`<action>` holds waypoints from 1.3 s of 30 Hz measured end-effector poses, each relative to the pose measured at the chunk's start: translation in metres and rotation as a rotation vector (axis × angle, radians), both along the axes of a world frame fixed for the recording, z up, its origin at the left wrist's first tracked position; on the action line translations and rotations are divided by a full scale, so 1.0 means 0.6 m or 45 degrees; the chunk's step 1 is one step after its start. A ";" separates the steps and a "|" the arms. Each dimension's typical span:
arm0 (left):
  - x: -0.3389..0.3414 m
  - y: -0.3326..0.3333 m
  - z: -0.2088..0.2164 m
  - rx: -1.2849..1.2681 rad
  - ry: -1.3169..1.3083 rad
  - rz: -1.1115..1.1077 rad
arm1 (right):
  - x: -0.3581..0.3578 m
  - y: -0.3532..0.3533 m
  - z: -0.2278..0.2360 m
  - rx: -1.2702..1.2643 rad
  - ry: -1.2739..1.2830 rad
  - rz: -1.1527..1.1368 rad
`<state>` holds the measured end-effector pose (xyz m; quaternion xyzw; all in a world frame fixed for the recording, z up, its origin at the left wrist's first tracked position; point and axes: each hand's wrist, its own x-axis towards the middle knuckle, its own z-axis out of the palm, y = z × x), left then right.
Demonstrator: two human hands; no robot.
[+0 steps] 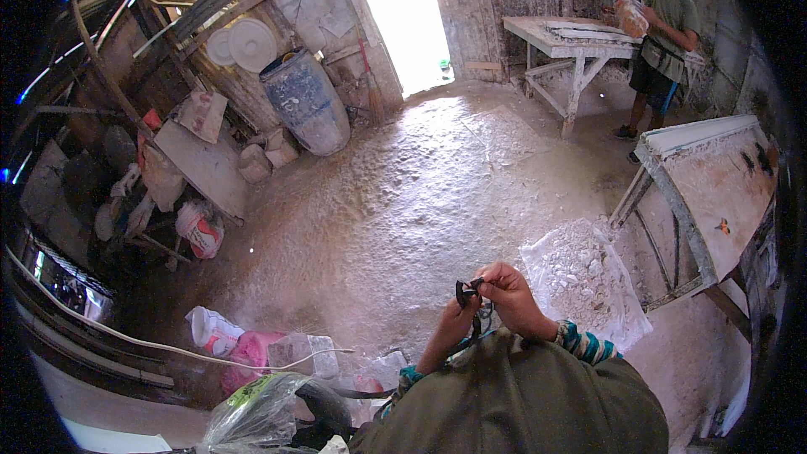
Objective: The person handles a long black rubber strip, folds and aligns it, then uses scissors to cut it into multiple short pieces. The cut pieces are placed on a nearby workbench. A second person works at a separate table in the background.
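Observation:
Close in front of my body, my left hand [455, 318] and my right hand [509, 292] are held together over the floor. Both have their fingers closed on a small black strap-like thing [463, 292], too small to name for certain. A dark loop of it sticks up above my left fingers, and a thin dark length hangs down between the hands. My right thumb and fingertips pinch its other end. Beyond my right wrist, a white sheet [618, 325] lies on the floor under pale, broken lumps [582, 273].
A dusty worktable [723, 189] stands at the right. Farther back, a person [668, 29] holds a brownish piece beside a white table [546, 27]. A blue barrel [304, 101] leans by the doorway. Plastic bags [252, 408] and a white cable [193, 351] lie at the lower left.

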<state>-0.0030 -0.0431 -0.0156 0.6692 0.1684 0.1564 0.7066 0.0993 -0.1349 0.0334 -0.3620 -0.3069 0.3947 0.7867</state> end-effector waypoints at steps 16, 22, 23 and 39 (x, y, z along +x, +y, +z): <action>0.000 -0.005 0.006 -0.013 0.008 -0.004 | -0.013 -0.003 0.032 -0.152 0.061 -0.046; 0.001 -0.010 0.017 -0.019 -0.090 -0.008 | -0.010 -0.007 0.012 -0.181 0.021 -0.019; 0.001 -0.011 0.021 -0.010 -0.064 -0.008 | -0.010 -0.007 0.011 -0.178 0.022 -0.016; -0.001 -0.001 0.030 -0.067 -0.153 0.105 | -0.010 -0.004 0.009 -0.197 -0.258 0.060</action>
